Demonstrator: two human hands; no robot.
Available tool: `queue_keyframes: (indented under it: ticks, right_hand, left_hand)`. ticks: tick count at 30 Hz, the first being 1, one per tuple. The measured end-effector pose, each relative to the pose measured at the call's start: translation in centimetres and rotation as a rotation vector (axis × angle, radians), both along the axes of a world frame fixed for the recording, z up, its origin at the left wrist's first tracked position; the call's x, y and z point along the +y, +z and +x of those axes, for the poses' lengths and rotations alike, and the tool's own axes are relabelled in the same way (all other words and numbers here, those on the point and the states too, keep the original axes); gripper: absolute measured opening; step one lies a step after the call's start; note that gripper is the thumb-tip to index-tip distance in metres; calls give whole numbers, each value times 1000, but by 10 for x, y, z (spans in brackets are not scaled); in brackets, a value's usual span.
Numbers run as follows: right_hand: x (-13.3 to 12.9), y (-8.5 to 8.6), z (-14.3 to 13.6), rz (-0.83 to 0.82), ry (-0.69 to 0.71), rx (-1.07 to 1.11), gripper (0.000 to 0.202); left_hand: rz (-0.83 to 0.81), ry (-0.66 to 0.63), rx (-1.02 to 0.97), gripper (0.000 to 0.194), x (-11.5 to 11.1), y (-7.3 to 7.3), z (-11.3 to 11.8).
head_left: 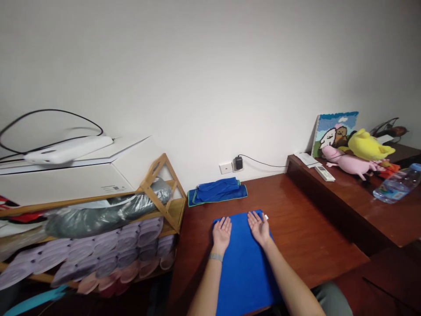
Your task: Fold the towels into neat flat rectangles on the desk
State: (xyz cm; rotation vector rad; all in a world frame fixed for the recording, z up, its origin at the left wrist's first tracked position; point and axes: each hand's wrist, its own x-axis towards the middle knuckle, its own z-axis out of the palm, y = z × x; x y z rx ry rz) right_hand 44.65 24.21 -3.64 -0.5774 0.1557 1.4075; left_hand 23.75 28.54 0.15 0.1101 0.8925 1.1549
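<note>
A blue cloth (pixel 241 272) lies spread out flat on the reddish-brown wooden table (pixel 305 228), with a small white tag at its far right corner. Palm up, my left hand (pixel 222 233) rests over the cloth's far left edge, fingers stretched out; a band circles that wrist. On the far right part of the cloth my right hand (pixel 259 228) also lies palm up with its fingers extended. Neither hand holds anything. Beyond them, against the wall, sit folded blue cloths (pixel 217 192) with green edging.
Left of the table stands a wooden rack (pixel 179 208) with several slippers (pixel 108 245) and a large white box (pixel 66 180) on top. A wall socket holds a black charger (pixel 238 163). On the raised right surface are plush toys (pixel 353 163), a remote (pixel 325 173) and a plastic bottle (pixel 396 186).
</note>
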Motion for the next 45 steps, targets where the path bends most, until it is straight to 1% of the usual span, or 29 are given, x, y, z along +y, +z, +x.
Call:
queue_keyframes:
  ticks: [3,5,7,10,11,12,14,16,18,19,20,22,26,29,32,35,38,40,42,44,45]
  right_hand:
    - [-9,6,44,-38,-109,-54,34]
    - [-15,11,61,-66,-157,-91,34]
    - [-23,13,63,-52,-184,-140,32]
    - [-42,9,52,60,-184,-250,34]
    - [-51,5,50,91,-177,-299,36]
    - [-62,1,51,103,-177,-356,37]
    - [-85,-9,65,74,-208,-500,41]
    - [-105,-19,88,3,-271,-667,47]
    - [-119,-26,111,-72,-335,-790,54]
    - [-123,-28,119,-99,-351,-832,58]
    - [-125,-29,124,-123,-356,-866,62]
    - [-124,-30,123,-165,-336,-949,65]
    - [-122,-29,107,-227,-277,-1212,63]
    - [-125,-29,103,-249,-296,-1305,63]
    - [-127,-26,105,-270,-302,-1312,65]
    - [-129,-20,105,-290,-286,-1323,63]
    - [-130,-13,105,-294,-292,-1289,57]
    - [-128,-8,104,-276,-310,-1145,48]
    - [-122,-3,101,-215,-327,-886,38]
    - [-109,2,90,-139,-327,-668,30]
    - [-99,6,80,-101,-311,-599,27]
  left_hand:
    - [37,83,83,44,7,3,-32]
    - [83,127,146,41,5,5,-44]
    - [153,153,216,37,-6,5,-46]
    - [270,144,319,27,-33,-1,-54]
    - [324,124,410,25,-41,-5,-62]
    - [396,97,552,24,-49,-11,-74]
    - [575,47,954,26,-59,-24,-106]
    - [732,26,1360,32,-61,-38,-141]
    - [794,29,1603,38,-58,-50,-170]
    - [800,27,1687,41,-56,-55,-179]
    - [801,20,1752,44,-54,-58,-185]
    - [799,8,1846,47,-51,-62,-187]
    - [801,-17,1953,51,-51,-62,-180]
    - [784,-34,1965,52,-53,-58,-178]
    - [763,-41,1878,48,-57,-51,-176]
    - [718,9,1637,36,-63,-38,-169]
    - [611,109,1278,19,-70,-19,-164]
    - [502,145,1031,16,-71,-6,-163]
    - [413,161,860,13,-70,6,-160]
    - [369,175,761,12,-66,14,-147]
    - [363,174,717,13,-63,16,-135]
